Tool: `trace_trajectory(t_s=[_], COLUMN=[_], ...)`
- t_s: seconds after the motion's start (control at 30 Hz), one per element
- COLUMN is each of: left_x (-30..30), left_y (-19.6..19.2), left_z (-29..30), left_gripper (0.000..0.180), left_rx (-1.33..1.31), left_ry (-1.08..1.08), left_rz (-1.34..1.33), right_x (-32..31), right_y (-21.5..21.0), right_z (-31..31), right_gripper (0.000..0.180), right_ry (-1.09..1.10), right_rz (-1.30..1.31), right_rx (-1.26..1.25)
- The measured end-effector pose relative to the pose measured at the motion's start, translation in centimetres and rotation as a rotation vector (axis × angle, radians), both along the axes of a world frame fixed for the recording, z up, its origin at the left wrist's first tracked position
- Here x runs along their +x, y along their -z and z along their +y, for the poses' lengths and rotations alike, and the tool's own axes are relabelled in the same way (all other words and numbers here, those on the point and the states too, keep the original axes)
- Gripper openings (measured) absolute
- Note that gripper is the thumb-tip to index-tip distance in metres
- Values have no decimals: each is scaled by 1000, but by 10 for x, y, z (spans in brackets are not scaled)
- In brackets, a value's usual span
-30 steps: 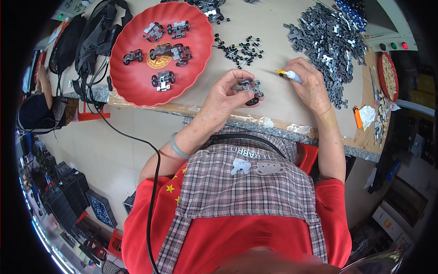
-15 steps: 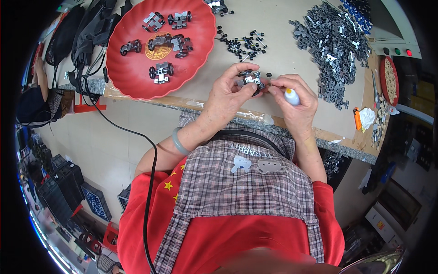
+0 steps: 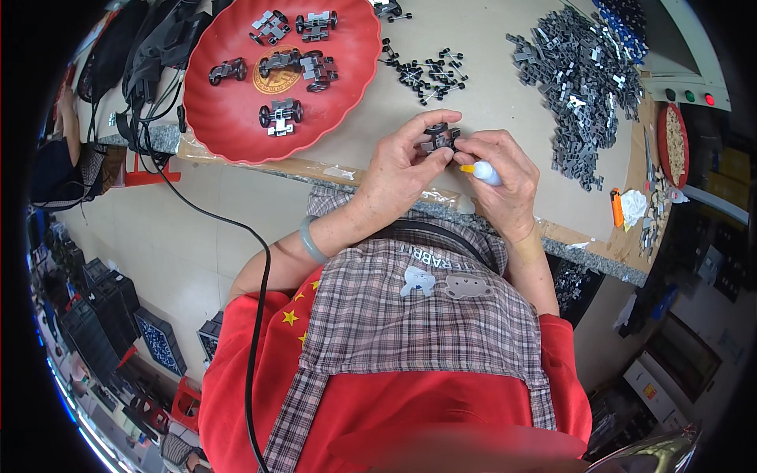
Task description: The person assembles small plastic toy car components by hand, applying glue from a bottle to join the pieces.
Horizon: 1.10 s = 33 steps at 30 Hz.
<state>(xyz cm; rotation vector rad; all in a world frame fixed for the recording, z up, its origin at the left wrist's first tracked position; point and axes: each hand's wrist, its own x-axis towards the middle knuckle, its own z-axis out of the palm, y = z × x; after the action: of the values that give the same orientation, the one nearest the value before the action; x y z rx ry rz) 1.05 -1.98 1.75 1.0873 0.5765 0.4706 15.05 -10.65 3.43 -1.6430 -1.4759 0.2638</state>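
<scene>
While the small wheeled chassis (image 3: 440,138) is pinched by fingers of the left hand (image 3: 397,169) near the front edge of the counter (image 3: 489,88), the yellow-tipped bottle (image 3: 487,173) is held in the right hand (image 3: 511,185), fingers curled close beside the chassis; probably, parts should be pressed straight, without squeezing the bottle.

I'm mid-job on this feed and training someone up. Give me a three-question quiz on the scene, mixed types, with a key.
1. Count: how many wheeled assemblies show in the red tray?
2. True or false: the right hand holds the yellow-tipped bottle while the left hand grips a dark wheeled piece.
3. Multiple choice: seen from the person's side, the grey parts heap lies where relative to the black-ended rods? A) left B) right C) underneath

Key: 1. Six. 2. True. 3. B.
</scene>
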Motion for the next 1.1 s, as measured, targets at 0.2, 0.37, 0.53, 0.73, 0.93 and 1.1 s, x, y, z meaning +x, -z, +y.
trace_trajectory(t_s=[0.2,0.37,0.53,0.73,0.93,1.1], left_x=[-3,0,0,3,3,8], left_y=[0,3,6,1,0,2], left_z=[1,0,0,-3,0,-3], left_gripper=[42,39,38,36,37,39], left_rx=[-6,-61,-75,-346,-214,-180], left_ry=[57,53,42,-45,-57,-66], left_rz=[-10,-48,-59,-221,-248,-271], right_x=[12,14,12,15,5,-12], right_y=[8,18,22,17,11,8], right_z=[-1,0,1,0,-4,1], right_gripper=[24,26,25,28,20,21], right_ry=[-82,-116,-117,-47,91,149], right_rz=[182,282,225,472,731,408], right_rx=[-28,36,70,41,-93,-49])
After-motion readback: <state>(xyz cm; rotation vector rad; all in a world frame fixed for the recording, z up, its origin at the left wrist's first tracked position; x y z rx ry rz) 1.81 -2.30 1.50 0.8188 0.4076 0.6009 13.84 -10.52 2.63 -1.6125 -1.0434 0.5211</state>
